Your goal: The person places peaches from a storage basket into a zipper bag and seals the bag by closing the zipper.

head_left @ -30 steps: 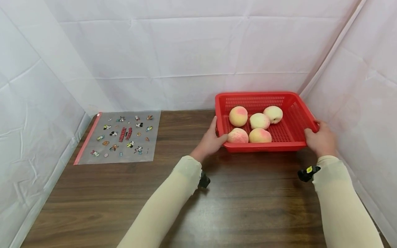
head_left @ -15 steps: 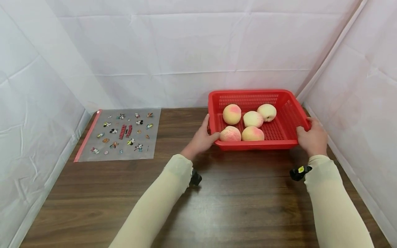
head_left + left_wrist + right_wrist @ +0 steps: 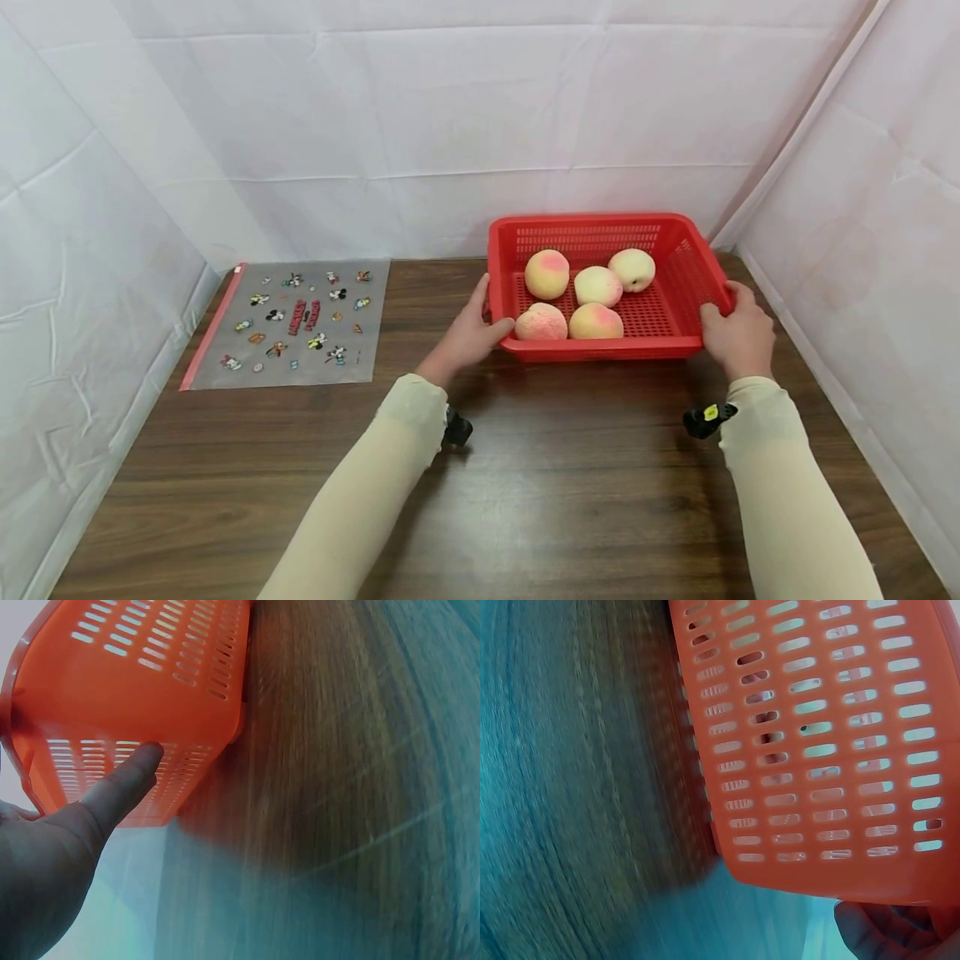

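A red plastic basket (image 3: 600,348) with slotted walls stands at the back right of the table, with several peaches (image 3: 547,274) inside. At its left end, my left hand (image 3: 467,333) holds the rim, thumb over the near corner. The left wrist view shows a finger of that hand (image 3: 67,832) against the basket's outer wall (image 3: 127,690). My right hand (image 3: 741,333) grips the right end of the rim, thumb on top. Curled fingers (image 3: 881,930) of it show under the rim in the right wrist view.
A clear zip bag (image 3: 300,333) with cartoon prints and a red slider strip lies flat at the back left of the brown wooden table (image 3: 540,483). White cloth walls (image 3: 465,100) enclose the back and both sides.
The basket with its peaches has moved left along the table, both hands holding it throughout. The zip bag stays in its place.
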Motion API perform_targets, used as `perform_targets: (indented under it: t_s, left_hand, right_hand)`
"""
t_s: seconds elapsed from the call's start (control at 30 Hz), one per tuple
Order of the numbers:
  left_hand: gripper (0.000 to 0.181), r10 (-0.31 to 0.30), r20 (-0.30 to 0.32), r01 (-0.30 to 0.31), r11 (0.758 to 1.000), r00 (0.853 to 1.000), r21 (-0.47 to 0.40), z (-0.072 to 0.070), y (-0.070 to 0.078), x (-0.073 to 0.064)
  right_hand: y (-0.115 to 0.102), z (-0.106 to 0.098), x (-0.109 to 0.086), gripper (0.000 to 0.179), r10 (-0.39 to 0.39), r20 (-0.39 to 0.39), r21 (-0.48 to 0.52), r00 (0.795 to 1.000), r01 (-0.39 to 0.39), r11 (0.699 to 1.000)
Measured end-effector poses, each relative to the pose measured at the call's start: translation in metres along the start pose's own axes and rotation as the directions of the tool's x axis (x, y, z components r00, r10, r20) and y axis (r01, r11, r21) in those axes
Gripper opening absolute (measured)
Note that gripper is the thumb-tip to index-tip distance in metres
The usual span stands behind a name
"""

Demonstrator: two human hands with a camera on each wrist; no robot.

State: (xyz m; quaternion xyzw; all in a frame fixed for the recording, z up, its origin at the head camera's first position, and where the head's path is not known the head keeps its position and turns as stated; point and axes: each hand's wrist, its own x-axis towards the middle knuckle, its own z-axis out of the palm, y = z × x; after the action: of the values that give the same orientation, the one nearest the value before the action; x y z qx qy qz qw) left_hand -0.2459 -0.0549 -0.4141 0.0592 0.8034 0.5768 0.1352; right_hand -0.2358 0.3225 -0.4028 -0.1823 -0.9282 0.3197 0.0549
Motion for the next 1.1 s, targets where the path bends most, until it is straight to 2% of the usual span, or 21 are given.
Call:
perform_targets:
  t_s: [0.23,0.57,0.93,1.1]
  left_hand:
    - [0.088,-0.004,0.005,0.004,1.0,1.0,0.001,-0.002,-0.0004,-0.0011]
    - [0.088,-0.015,-0.003,0.014,0.999,1.0,-0.044,-0.0015,-0.0045,-0.0012]
    - [0.089,-0.061,-0.013,0.06,0.997,0.998,-0.039,-0.0016,-0.0013,-0.0031]
    - [0.09,-0.078,-0.001,0.078,0.996,0.997,-0.045,-0.0009,0.0,-0.0017]
  right_hand:
    - [0.0007,0.0013,0.0003,0.063,-0.026,-0.01,0.002,1.0,0.026,1.0]
    - [0.0018,-0.0001,0.0022,0.063,-0.064,-0.015,0.005,0.998,0.064,0.998]
    - [0.0042,-0.0022,-0.0008,0.067,-0.071,0.029,0.032,0.997,0.07,0.997]
    - [0.0076,-0.0028,-0.001,0.065,-0.087,0.014,0.026,0.996,0.087,0.996]
